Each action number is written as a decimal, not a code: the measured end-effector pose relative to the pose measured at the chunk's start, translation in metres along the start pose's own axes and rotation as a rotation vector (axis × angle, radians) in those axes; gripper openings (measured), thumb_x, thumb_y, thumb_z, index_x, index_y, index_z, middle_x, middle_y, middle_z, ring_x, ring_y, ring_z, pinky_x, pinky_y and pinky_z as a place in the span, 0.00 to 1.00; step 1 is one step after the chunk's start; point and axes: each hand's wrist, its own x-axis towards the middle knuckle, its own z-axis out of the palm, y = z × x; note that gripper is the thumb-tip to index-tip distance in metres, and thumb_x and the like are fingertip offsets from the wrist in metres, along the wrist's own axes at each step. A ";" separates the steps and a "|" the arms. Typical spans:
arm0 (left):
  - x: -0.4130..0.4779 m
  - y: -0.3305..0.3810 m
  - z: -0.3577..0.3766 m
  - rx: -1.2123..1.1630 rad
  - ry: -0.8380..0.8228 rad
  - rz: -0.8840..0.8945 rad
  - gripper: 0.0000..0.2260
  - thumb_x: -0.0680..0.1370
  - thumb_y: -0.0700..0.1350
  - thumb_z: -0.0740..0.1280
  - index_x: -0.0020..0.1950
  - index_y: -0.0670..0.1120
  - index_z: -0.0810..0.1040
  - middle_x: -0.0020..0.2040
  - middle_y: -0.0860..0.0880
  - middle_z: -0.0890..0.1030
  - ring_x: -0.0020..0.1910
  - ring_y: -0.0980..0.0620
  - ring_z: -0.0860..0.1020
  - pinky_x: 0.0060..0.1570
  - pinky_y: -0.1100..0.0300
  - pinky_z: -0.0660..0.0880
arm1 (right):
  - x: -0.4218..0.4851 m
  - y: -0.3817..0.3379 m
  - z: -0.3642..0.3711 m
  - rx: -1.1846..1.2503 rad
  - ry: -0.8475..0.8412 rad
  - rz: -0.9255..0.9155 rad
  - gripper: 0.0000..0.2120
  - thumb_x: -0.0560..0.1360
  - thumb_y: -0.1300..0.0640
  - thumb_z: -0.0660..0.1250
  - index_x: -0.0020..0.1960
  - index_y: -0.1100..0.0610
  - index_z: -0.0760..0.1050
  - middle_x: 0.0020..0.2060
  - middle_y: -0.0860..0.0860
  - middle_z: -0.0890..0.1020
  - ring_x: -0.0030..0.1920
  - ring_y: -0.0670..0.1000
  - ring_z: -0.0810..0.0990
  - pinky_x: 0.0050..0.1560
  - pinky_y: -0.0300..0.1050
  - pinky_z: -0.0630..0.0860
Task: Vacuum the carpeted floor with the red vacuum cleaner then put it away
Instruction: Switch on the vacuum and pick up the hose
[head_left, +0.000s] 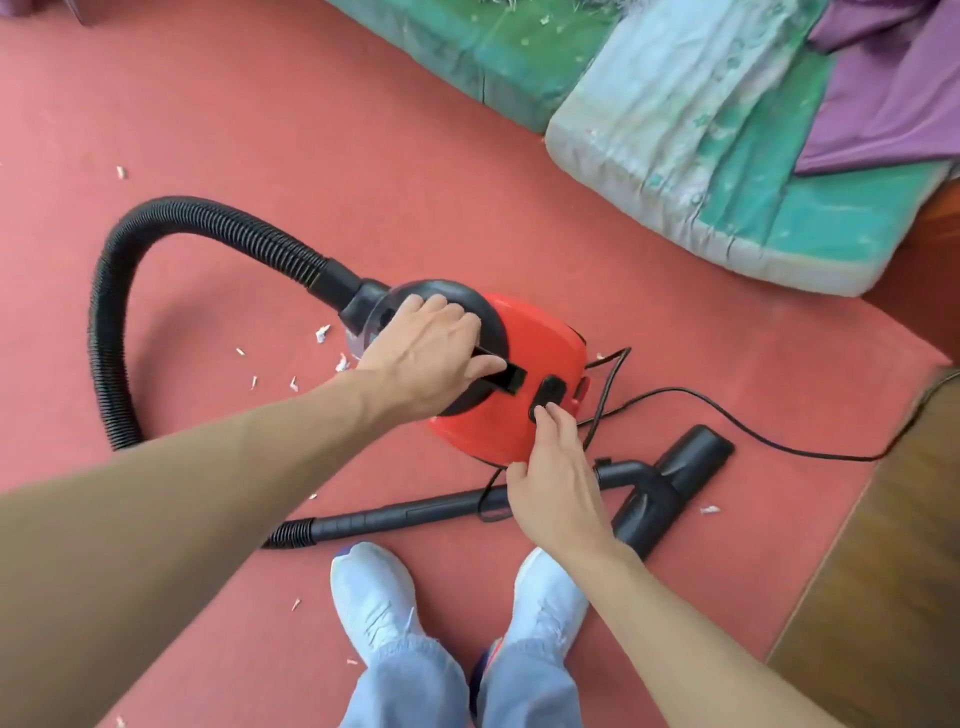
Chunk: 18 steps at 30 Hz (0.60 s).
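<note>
Worn green mattress (467, 52) along the top edge, faded green pad (727, 156) just beside it, purple cloth (893, 93) draped over the pad's right end, wooden floor (883, 571) at right, white sneakers (374, 597), light blue jeans (415, 691).

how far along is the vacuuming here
Nothing looks done: white scraps litter the carpet. In hand: the left hand grips the handle of the red vacuum cleaner, the right hand touches its black switch. Left: all the vacuuming, with the wand lying unheld, then putting it away.

The vacuum cleaner (535, 343) is red with a black hose (218, 221), the carpet (311, 130) salmon-pink, the cloth (893, 104) purple.
</note>
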 end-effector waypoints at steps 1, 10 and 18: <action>0.003 -0.004 0.000 -0.042 0.000 -0.020 0.20 0.81 0.61 0.57 0.44 0.45 0.75 0.50 0.46 0.81 0.53 0.45 0.75 0.54 0.52 0.65 | 0.001 -0.001 -0.001 -0.017 -0.008 -0.017 0.31 0.79 0.60 0.60 0.79 0.61 0.53 0.78 0.52 0.54 0.76 0.53 0.58 0.72 0.44 0.60; 0.004 -0.058 -0.004 -0.206 0.014 -0.161 0.25 0.78 0.62 0.63 0.35 0.41 0.77 0.34 0.50 0.75 0.44 0.47 0.70 0.50 0.52 0.62 | 0.024 -0.033 0.000 0.002 -0.047 -0.159 0.34 0.77 0.62 0.60 0.80 0.59 0.49 0.79 0.52 0.54 0.78 0.51 0.54 0.75 0.47 0.57; -0.002 -0.091 0.001 -0.123 0.049 -0.195 0.29 0.69 0.73 0.60 0.35 0.46 0.75 0.36 0.52 0.75 0.44 0.49 0.69 0.48 0.55 0.58 | 0.043 -0.064 0.006 -0.008 -0.083 -0.188 0.28 0.76 0.63 0.61 0.75 0.64 0.57 0.71 0.57 0.64 0.72 0.54 0.64 0.67 0.42 0.64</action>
